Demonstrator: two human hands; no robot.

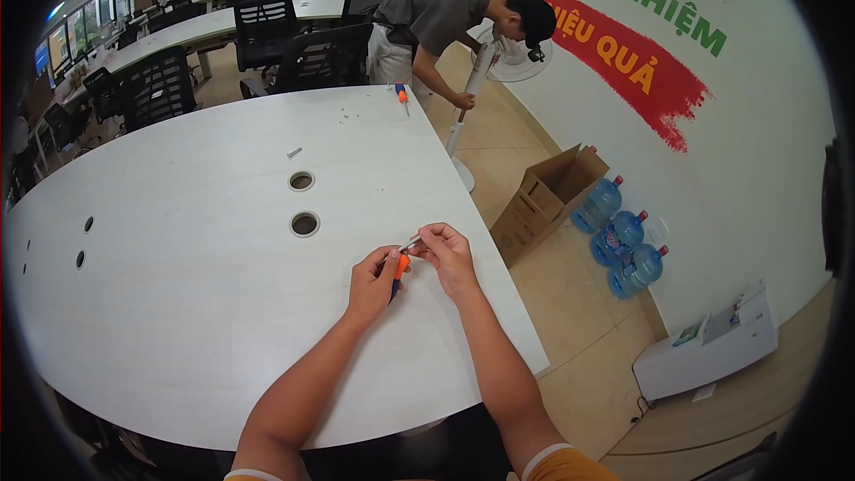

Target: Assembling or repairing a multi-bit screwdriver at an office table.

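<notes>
Two bare hands are meeting over the near right part of the white table (178,240); the left hand (374,283) is curling closed around the orange-and-blue handle of a screwdriver (398,271), thumb lying along it; the right hand (448,256) is pinching the metal end of the same tool between thumb and fingertips, its other fingers folding in; the tool is being held just above the tabletop, tilting up toward the right, not resting on the surface. Beyond the hands, two round cable holes (304,224) are sitting one behind the other in the table; a small screw or bolt (294,152) is lying farther back; a second screwdriver (403,95) with an orange handle is lying near the far edge. Past that edge, another person (436,18) in a grey shirt is bending over a standing fan (481,80). On the floor to the right, an open cardboard box (545,200) is standing just beside three blue water bottles (623,236) along the wall; black office chairs (267,31) are lining the desks behind.
</notes>
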